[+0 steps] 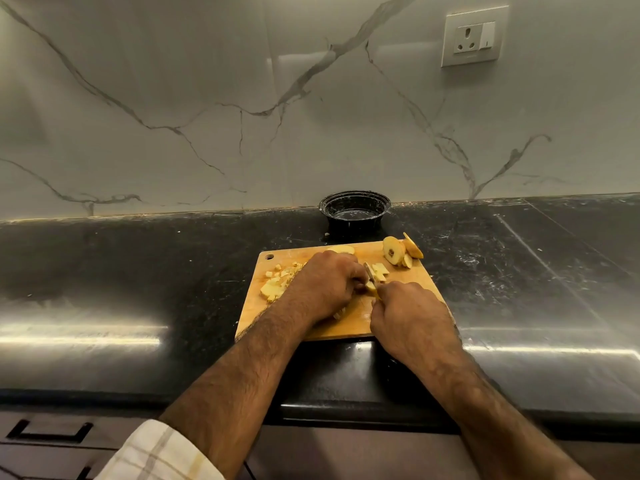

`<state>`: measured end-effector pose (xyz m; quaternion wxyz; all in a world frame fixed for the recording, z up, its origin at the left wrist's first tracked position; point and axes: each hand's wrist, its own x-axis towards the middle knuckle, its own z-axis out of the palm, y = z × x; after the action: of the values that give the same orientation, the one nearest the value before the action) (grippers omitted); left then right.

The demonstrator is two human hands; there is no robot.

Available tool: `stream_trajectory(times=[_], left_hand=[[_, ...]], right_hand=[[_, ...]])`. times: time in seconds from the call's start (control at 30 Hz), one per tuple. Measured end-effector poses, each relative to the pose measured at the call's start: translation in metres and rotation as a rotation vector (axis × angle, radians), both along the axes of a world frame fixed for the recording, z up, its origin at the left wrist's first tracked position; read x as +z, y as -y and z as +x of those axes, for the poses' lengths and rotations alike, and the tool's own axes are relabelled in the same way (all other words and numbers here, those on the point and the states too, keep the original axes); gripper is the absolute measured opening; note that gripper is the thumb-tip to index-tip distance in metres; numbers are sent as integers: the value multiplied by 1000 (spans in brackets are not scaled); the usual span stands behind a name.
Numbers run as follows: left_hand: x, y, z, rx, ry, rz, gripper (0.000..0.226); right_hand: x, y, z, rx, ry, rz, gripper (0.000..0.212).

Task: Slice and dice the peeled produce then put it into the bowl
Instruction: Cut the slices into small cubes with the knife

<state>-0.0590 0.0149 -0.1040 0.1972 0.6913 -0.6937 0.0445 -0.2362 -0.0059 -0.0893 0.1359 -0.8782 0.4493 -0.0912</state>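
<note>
A wooden cutting board (349, 327) lies on the dark counter. My left hand (325, 285) holds down a pale slice (371, 288) of the peeled produce at the board's middle, fingers curled on it. My right hand (412, 317) grips the knife (371, 275), whose blade crosses that slice. Diced pieces (275, 284) are piled at the board's left, and a few strips (381, 270) lie just beyond the blade. Round slices (401, 252) lean at the far right corner. The black bowl (355, 213) stands behind the board, by the wall.
The black stone counter (138, 271) stretches left and right of the board. A marble-patterned wall (242, 98) rises behind it, with a socket (472, 36) at the upper right. Drawer handles (52, 433) show below the counter's front edge.
</note>
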Motion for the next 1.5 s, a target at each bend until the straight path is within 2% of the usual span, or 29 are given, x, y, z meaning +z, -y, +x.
stream_trajectory(times=[0.1, 0.23, 0.43, 0.67, 0.77, 1.07, 1.27, 1.5], left_hand=[[1, 3, 0, 28, 54, 12, 22], [3, 7, -1, 50, 25, 9, 23], [6, 17, 2, 104, -30, 84, 24], [7, 18, 5, 88, -80, 106, 21], [9, 19, 2, 115, -49, 101, 22], [10, 13, -5, 146, -88, 117, 18], [9, 12, -4, 143, -125, 131, 18], [9, 5, 0, 130, -218, 120, 20]], right_hand=[[-6, 1, -6, -17, 86, -78, 27], [-7, -1, -10, 3, 123, -116, 33], [-2, 0, -4, 4, 57, -73, 32], [13, 3, 11, 35, -74, -15, 11], [13, 1, 9, 64, -105, -20, 14], [13, -3, -5, 35, -74, -11, 17], [14, -12, -13, 68, -125, 9, 18], [8, -14, -26, 29, -4, -10, 26]])
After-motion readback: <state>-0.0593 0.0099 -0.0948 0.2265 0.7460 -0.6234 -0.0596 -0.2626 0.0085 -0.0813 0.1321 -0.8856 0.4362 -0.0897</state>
